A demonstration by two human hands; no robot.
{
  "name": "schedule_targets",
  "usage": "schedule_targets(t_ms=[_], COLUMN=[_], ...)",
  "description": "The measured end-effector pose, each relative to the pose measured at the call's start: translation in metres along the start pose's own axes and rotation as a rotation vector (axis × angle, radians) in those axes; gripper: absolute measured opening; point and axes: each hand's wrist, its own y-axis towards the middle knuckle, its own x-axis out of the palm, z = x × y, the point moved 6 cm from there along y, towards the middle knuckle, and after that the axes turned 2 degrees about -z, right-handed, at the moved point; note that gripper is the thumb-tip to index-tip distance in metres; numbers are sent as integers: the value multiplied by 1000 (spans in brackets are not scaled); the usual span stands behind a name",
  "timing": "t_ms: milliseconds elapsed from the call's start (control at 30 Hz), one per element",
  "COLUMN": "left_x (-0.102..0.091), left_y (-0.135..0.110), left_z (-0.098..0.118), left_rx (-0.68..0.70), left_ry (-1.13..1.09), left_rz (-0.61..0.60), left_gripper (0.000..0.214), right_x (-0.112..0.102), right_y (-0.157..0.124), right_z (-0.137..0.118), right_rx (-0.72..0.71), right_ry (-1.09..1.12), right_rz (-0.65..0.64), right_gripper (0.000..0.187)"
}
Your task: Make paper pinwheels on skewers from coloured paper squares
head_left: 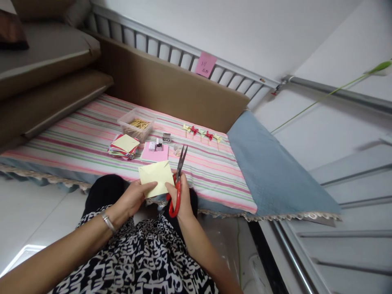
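Observation:
A pale yellow square of paper (157, 173) with slits at its upper corners is held over my lap. My left hand (136, 196) pinches its left edge, thumb on top. Red-handled scissors (178, 183) rest in my right hand (183, 196), blades pointing up and away; the right thumb also presses on the paper's right edge. Just beyond lie a pink paper stack (159, 153) with small boxes (155, 146) on it, a pile of coloured paper squares (124, 146), and a small round container (177, 150).
A clear plastic box (136, 122) holds thin wooden sticks. Several paper pinwheels (201, 132) on sticks lie in a row on the striped cloth (214, 175). A small grey box (166, 137) sits nearby. Behind stands a brown board (171, 85) against white rails; a pink note (206, 64) hangs there.

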Motion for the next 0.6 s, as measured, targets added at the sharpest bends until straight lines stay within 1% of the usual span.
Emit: schedule_targets(t_ms=[67, 133, 233, 300, 367, 467, 533, 600], left_x=[-7, -17, -33, -39, -41, -40, -37, -34], left_y=[2, 4, 8, 9, 10, 9, 8, 7], left_z=[5, 11, 20, 26, 30, 34, 35, 35], left_rx=[18, 18, 5, 10, 11, -14, -30, -45], left_ry=[30, 86, 189, 228, 240, 255, 253, 248], left_rz=[40, 85, 126, 121, 112, 93, 74, 50], left_gripper=[42, 45, 46, 44, 43, 40, 40, 41], right_x=[0, -4, -12, -20, -27, -35, -37, -37], right_y=[-3, -8, -22, -35, -48, -63, -68, -70], right_z=[0, 1, -1, -1, -1, 0, 1, 1], right_rx=[35, 100, 186, 253, 335, 434, 471, 486], right_ry=[-46, -82, -158, -233, -310, -383, -401, -423], right_rz=[-37, -94, -259, -380, -472, -552, -573, -562], right_gripper=[39, 42, 47, 45, 39, 31, 28, 25])
